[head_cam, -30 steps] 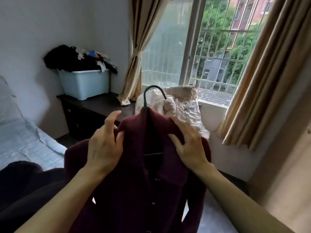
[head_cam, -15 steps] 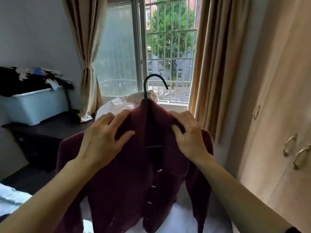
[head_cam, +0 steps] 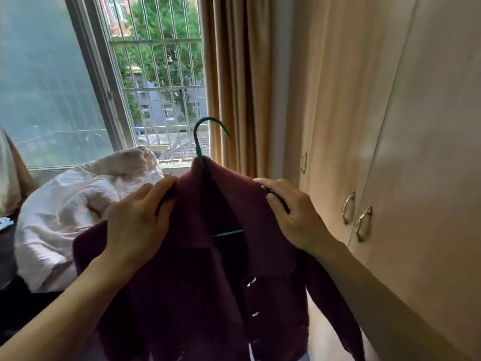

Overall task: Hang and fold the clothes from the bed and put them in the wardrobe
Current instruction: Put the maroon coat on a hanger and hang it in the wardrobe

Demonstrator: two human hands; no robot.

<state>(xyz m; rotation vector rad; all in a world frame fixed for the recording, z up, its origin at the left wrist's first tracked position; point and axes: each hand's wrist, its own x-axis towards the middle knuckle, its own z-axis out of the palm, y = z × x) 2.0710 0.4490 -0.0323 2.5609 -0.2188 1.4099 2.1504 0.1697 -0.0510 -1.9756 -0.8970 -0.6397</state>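
Maroon cardigan (head_cam: 195, 295) clamped in left hand (head_cam: 138, 225) and right hand (head_cam: 294, 217) grip beside beige wardrobe (head_cam: 416, 126).

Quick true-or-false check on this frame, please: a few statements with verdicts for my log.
1. The cardigan is on a green hanger. True.
2. The wardrobe doors stand open. False: the wardrobe doors are shut.
3. The left hand and the right hand both grip the cardigan near its shoulders. True.
4. The hanger's hook is on a rail. False: the hook is free in the air, above the hands.
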